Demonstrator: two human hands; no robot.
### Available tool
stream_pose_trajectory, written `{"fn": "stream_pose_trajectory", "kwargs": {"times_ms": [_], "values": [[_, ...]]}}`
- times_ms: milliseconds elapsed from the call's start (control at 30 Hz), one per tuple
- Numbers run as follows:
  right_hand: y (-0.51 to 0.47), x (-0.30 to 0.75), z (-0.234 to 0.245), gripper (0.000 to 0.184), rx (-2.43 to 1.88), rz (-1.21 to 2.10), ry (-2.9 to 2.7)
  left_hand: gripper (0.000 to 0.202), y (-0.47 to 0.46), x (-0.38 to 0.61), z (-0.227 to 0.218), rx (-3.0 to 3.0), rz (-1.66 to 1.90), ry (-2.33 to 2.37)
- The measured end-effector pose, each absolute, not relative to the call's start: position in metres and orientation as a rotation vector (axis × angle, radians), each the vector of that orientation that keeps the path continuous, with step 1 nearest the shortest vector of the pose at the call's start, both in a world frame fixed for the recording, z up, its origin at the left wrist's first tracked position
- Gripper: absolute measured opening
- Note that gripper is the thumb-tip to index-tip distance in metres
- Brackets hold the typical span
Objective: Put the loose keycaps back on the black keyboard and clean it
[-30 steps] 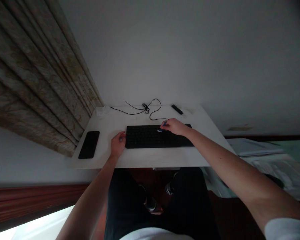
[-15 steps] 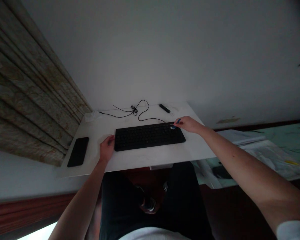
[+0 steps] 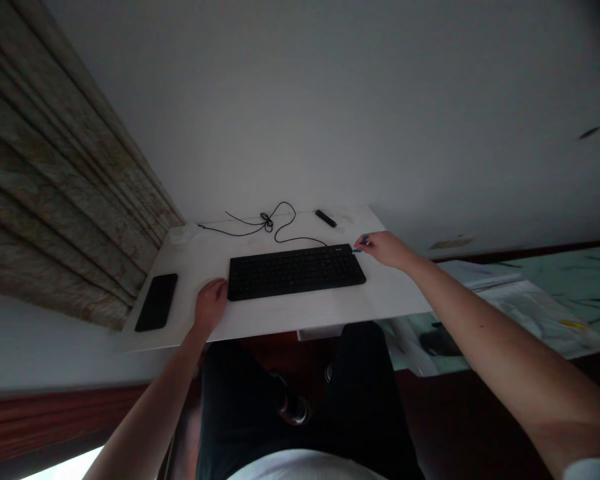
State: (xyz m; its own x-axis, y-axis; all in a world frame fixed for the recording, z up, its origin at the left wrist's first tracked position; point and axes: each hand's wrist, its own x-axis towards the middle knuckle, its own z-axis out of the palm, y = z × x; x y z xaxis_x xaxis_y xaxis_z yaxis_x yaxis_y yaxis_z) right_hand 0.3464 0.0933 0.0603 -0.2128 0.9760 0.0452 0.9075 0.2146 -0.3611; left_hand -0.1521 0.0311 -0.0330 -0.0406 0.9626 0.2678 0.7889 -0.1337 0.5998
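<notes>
Two bare hands work at a white desktop [image 3: 290, 315], seen from above, with a black keyboard [image 3: 296, 272] lying flat near its middle. The right hand [image 3: 387, 250] sits just past the keyboard's far right corner, closed in a narrow pinch on a small blue object [image 3: 361, 243], too small to identify. The left hand [image 3: 210, 307], curled loosely, rests at the keyboard's near left corner, touching it or just beside it, and appears to hold nothing. A black smartphone [image 3: 156, 302] lies close to the left of that hand. Behind the keyboard, a thin black cable [image 3: 245, 230] twists into a small knot and runs toward the keyboard's back edge, near a short black stick [image 3: 325, 218]. So narrow a pinch gives little hold, and a slight slip could drop the blue object beside the keyboard or off the desktop. A careless sweep of the left hand could knock the smartphone, and snagging the cable could drag the keyboard askew.
</notes>
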Motion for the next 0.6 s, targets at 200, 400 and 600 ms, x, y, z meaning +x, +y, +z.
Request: {"fn": "stream_pose_trajectory", "kwargs": {"times_ms": [200,400,600], "values": [[0.103,0.265,0.072,0.017,-1.598,0.602,-2.202,0.038,0.024,-0.151,-0.042,2.006,0.971,1.858],[0.107,0.155,0.053,0.015,-1.378,0.761,-2.171,0.036,0.026,-0.152,-0.04,2.06,0.961,1.828],[0.107,0.046,0.035,0.015,-1.179,0.829,-2.179,0.035,0.029,-0.153,-0.041,2.071,0.959,1.812]]}}
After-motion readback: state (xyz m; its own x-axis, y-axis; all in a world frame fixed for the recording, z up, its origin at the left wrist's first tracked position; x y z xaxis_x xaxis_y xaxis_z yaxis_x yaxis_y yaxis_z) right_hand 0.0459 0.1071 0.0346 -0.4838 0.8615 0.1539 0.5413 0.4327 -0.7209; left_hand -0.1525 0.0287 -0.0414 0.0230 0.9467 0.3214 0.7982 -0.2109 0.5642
